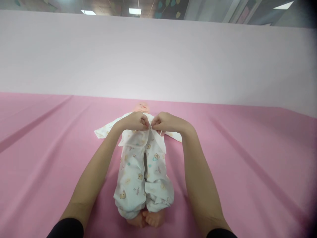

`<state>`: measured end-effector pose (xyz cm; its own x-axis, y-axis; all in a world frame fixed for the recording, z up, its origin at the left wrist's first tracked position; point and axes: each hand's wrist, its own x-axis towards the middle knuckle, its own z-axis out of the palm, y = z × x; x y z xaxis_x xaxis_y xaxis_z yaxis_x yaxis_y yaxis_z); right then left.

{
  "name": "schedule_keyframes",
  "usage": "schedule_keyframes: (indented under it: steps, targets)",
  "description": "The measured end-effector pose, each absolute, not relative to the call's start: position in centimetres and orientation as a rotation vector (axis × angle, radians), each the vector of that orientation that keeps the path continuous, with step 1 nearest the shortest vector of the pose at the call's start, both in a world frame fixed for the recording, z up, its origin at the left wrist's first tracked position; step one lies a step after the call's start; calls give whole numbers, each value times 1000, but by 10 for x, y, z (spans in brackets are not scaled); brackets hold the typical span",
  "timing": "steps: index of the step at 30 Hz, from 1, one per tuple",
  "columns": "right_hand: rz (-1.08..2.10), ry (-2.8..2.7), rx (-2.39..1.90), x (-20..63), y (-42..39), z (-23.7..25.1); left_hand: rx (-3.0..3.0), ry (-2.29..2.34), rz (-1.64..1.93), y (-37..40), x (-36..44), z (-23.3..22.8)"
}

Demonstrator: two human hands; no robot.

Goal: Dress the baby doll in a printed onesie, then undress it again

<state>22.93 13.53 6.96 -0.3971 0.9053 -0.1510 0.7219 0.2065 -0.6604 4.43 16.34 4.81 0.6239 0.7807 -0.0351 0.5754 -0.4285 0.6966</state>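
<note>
A baby doll (143,107) lies on its back, its feet (155,218) towards me. It wears white printed trousers (133,178) and a matching long-sleeved baby shirt (135,138) whose front parts below the chest. My left hand (136,121) pinches the left front edge of the shirt at mid-chest. Close beside it, my right hand (164,122) pinches the right front edge, fingertips nearly touching those of the left. Whatever fastening lies between the fingertips is too small to make out. The shirt's sleeves (101,133) spread out to both sides.
Under the doll is a pink padded surface (235,158) with several soft creases. A plain white wall or panel (158,59) rises behind the doll's head. Beyond its top edge, ceiling lights (135,11) show.
</note>
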Motion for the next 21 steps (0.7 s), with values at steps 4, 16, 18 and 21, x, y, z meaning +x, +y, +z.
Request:
schedule_keyframes:
  steps: [4, 16, 18, 21]
  targets:
    - [986, -2174, -1521, 231, 135, 70, 2112, 978, 438, 165, 44, 47]
    - [1065, -2194, -1503, 230, 135, 70, 1954, 961, 480, 164, 43, 46]
    - [1076, -2194, -1499, 230, 136, 69, 1947, 962, 475, 163, 43, 45]
    - [1058, -2196, -1474, 229, 137, 68, 1943, 956, 476, 164, 44, 45]
